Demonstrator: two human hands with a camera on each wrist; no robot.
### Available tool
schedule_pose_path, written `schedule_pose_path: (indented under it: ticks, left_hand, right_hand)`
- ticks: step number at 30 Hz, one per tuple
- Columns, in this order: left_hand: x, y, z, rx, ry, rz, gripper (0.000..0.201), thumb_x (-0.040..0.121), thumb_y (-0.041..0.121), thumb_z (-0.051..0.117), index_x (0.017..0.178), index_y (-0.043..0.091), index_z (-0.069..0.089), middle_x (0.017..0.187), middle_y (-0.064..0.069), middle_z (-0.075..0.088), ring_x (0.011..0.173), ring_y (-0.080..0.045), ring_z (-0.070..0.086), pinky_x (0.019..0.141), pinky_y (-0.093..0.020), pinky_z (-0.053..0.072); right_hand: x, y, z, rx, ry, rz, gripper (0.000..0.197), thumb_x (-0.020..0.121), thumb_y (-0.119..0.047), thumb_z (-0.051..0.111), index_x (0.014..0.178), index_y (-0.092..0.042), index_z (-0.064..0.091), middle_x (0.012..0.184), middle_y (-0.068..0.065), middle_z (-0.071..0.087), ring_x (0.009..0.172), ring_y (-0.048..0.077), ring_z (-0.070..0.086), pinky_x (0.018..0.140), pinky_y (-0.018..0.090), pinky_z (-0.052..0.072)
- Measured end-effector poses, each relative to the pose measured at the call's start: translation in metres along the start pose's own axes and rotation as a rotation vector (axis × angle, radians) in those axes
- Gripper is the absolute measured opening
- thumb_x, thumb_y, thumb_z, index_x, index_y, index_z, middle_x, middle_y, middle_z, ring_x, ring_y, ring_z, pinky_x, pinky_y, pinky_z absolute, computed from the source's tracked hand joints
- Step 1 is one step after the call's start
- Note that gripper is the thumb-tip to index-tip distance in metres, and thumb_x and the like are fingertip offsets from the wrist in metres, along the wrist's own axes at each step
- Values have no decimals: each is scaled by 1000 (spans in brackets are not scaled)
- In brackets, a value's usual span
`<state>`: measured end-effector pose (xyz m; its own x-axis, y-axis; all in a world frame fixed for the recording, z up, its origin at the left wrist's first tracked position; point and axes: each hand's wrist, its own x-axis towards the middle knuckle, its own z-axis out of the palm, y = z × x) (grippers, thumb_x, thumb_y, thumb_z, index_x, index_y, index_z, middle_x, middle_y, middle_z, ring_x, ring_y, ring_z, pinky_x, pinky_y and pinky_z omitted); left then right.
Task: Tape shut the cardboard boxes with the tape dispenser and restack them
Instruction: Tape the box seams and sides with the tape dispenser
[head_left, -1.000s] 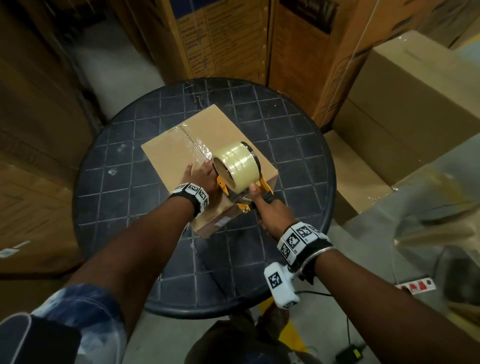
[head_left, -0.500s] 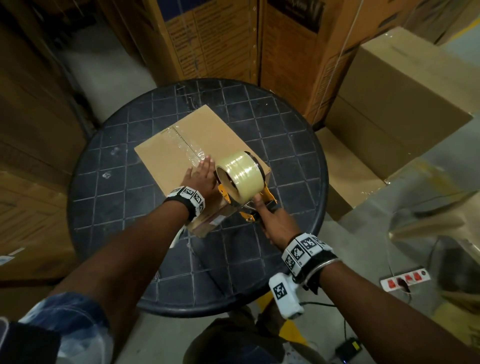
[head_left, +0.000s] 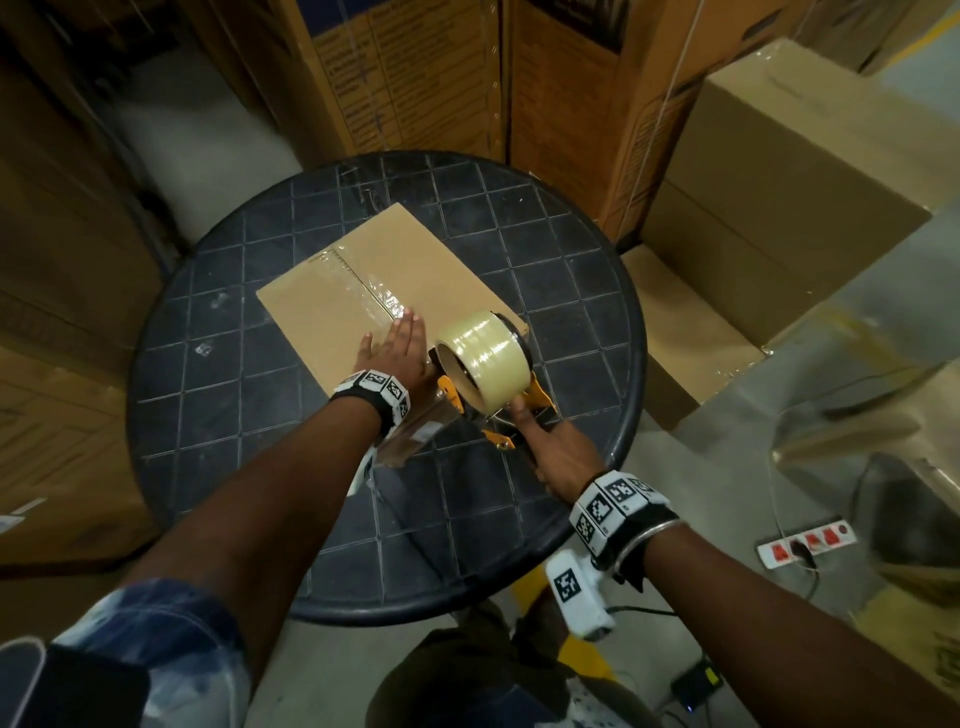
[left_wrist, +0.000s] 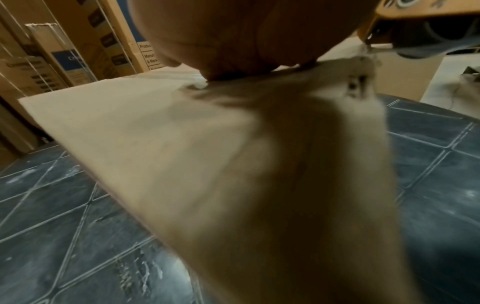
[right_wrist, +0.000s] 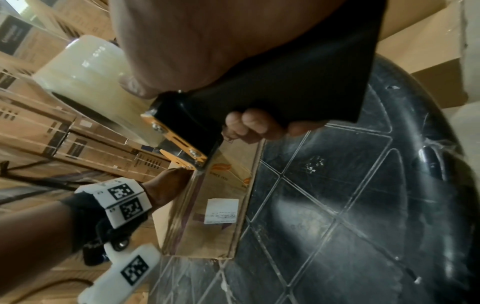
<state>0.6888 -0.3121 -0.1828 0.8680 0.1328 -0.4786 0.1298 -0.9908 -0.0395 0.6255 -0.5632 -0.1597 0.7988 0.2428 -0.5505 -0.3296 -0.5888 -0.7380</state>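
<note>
We see the box (head_left: 374, 291) on the round table (head_left: 218, 395). The left hand (head_left: 395, 351) lies flat on it, fingers straight; the right hand (head_left: 553, 452) grips the tape dispenser (head_left: 488, 358) at its near edge.

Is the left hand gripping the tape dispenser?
No, the left hand lies flat on the cardboard box; the right hand grips the tape dispenser.

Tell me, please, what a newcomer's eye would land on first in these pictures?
Probably the fat roll of clear tape on the tape dispenser, gripped by the right hand at the near right corner of the cardboard box. Next, the left hand lying flat on the box top beside it, over a shiny taped seam. All this sits on a round dark tiled table, hemmed in by stacked cartons.
</note>
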Motion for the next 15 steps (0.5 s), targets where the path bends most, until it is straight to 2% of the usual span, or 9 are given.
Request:
schedule_pose_path:
  ticks: [3, 6, 11, 13, 15]
  left_hand:
    - [-1, -1, -1, -20, -20, -4, 64, 105, 34, 20, 155, 12, -12, 163, -2, -20, 152, -19, -6, 119, -53, 1]
    - [-2, -1, -2, -28, -34, 3, 65, 104, 39, 16, 155, 13, -14, 163, -1, -20, 152, -19, -7, 120, -54, 0]
    - [-1, -3, 9, -44, 53, 19, 78, 96, 63, 1, 156, 14, -9, 164, -2, -16, 152, -20, -5, 118, -55, 1]
    - [-1, -3, 11, -28, 56, 17, 80, 95, 65, -2, 156, 14, -8, 164, -2, -16, 152, -21, -4, 119, -56, 2]
    - [-1, -2, 9, -25, 48, 15, 80, 94, 66, -3, 156, 14, -9, 163, -2, -17, 152, -20, -4, 118, -56, 0]
  right_hand:
    - [0, 1, 1, -8, 9, -15, 110, 41, -116, 15, 63, -16, 57, 53, 0, 55, 54, 20, 55, 68, 36, 50]
    - [-5, 12, 0, -17, 3, -15, 98, 53, -111, 22, 63, -20, 57, 55, -2, 55, 55, 19, 54, 68, 34, 48]
    - [-13, 37, -6, -28, -32, 25, 103, 41, -116, 22, 66, -21, 55, 54, -5, 50, 52, 19, 48, 66, 35, 45]
    - [-13, 39, -8, -12, -41, 26, 104, 43, -116, 23, 68, -20, 55, 54, -4, 50, 51, 19, 48, 66, 35, 46]
    - [-14, 40, -11, -15, -50, 8, 98, 51, -113, 25, 66, -20, 55, 52, -5, 50, 52, 19, 49, 67, 36, 46]
